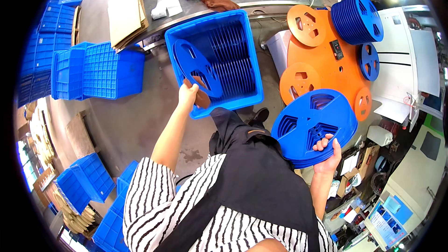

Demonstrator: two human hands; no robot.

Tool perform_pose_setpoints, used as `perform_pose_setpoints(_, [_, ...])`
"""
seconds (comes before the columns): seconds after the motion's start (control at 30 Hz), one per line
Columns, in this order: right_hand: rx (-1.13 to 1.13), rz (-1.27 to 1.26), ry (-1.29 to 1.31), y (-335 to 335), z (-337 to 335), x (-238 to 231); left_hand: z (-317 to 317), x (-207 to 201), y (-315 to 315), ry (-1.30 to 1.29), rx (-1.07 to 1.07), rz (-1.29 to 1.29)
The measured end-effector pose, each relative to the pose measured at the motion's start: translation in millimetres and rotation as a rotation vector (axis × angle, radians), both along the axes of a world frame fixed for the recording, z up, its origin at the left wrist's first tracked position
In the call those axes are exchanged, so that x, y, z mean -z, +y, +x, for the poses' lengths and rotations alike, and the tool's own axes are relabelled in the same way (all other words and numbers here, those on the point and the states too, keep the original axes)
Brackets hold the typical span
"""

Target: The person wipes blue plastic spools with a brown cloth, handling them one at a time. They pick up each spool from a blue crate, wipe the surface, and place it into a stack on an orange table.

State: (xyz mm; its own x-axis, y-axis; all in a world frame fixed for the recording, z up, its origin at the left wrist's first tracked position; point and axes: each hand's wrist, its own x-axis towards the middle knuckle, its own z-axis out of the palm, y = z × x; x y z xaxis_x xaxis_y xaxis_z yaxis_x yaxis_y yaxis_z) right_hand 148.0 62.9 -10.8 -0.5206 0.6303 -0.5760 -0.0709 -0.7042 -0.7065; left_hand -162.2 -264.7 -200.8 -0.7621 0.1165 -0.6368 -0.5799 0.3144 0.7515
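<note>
The orange table [322,58] stands at the person's front right, with orange discs [306,25] laid near its edge. To its left is the blue crate [228,108], open at the top, its long sides running away from the person. Inside, along the crate's right part, a row of blue discs [233,60] stands on edge. The stack of blue discs [298,142] is at the person's right, in front of the near edge of the table in this view; contact between the two cannot be determined. The right hand [328,151] grasps this stack at its near right rim, fingers curled over the edge of a cut-out. The flat face of the stack points up toward the camera, slightly tilted, so that the layered edges show at the near side. The single blue disc [186,56] leans in the left part of the crate, just beyond the left hand [188,92]; its visible oval runs from far left to near right. The left hand is clenched on the brown sheet [202,99] at the crate's near left rim; whether it also grips the disc cannot be determined. The sheet extends rightward from the fingers, partly behind the disc and visible through a cut-out.
</note>
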Motion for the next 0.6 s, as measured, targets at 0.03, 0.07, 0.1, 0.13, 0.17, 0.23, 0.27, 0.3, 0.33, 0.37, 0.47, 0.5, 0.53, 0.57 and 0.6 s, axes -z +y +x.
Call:
perform_pose_setpoints(0.03, [0.005,0.010,-0.006,-1,1,-1,-9,7,6,-0.007,-0.008,-0.149])
perform_pose_setpoints(0.07, [0.009,0.019,-0.013,-2,1,-1,-19,29,7,0.043,0.007,-0.268])
perform_pose_setpoints(0.1, [0.014,0.035,-0.023,-3,2,-2,-26,50,10,0.059,-0.010,-0.255])
perform_pose_setpoints(0.13, [0.023,0.040,-0.035,-5,3,-3,-32,70,13,0.076,-0.029,-0.243])
perform_pose_setpoints(0.17, [0.030,0.042,-0.041,-6,5,-3,-38,94,12,0.073,-0.035,-0.197])
perform_pose_setpoints(0.23, [0.044,0.043,-0.039,-7,8,-2,-49,126,18,0.123,-0.009,-0.194])
perform_pose_setpoints(0.27, [0.050,0.050,-0.045,-8,9,-3,-52,134,22,0.116,0.009,-0.187])
perform_pose_setpoints(0.3, [0.058,0.060,-0.049,-10,9,-4,-54,137,28,0.110,0.027,-0.179])
perform_pose_setpoints(0.33, [0.064,0.068,-0.053,-13,9,-4,-55,140,32,0.104,0.045,-0.172])
perform_pose_setpoints(0.37, [0.072,0.070,-0.056,-15,8,-5,-57,143,34,0.105,0.102,-0.181])
perform_pose_setpoints(0.47, [0.080,0.087,-0.071,-18,8,-8,-60,152,37,0.114,0.277,-0.210])
perform_pose_setpoints(0.5, [0.086,0.091,-0.077,-19,8,-8,-59,150,42,0.088,0.267,-0.198])
perform_pose_setpoints(0.53, [0.091,0.095,-0.084,-20,8,-9,-57,149,46,0.062,0.256,-0.187])
perform_pose_setpoints(0.57, [0.094,0.100,-0.090,-21,8,-9,-54,147,49,0.035,0.243,-0.175])
perform_pose_setpoints(0.6, [0.080,0.100,-0.086,-22,5,-11,-52,156,44,0.043,0.251,-0.177])
